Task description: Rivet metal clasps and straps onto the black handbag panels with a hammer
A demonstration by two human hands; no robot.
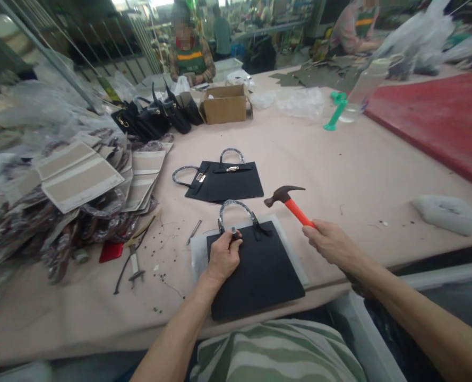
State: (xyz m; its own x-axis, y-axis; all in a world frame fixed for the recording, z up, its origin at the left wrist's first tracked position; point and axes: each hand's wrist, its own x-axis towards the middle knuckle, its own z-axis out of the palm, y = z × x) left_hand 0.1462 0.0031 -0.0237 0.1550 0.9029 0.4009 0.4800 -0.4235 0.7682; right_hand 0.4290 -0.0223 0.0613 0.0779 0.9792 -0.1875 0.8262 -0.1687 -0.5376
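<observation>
Directly before me a black handbag panel [259,270] with a plastic-wrapped handle [236,204] lies on a pale sheet [289,246]. Near the base of the handle, my left hand [223,257] pinches a short metal punch [234,232] upright against the panel. My right hand [325,241] grips a claw hammer [293,204] by its orange handle, raised to the right of the panel, its head apart from the punch. Two more black handbag panels [236,183] with wrapped handles and metal clasps lie just beyond. A thin metal rod [195,232] rests left of the sheet.
A heap of beige-backed panels [80,175] covers the left side. Finished black bags [160,114] and a cardboard box [224,104] stand at the back. A clear bottle [365,90], green tool [336,114], red board [438,116] and plastic-wrapped bundle [446,213] are rightward. A person [191,58] sits opposite.
</observation>
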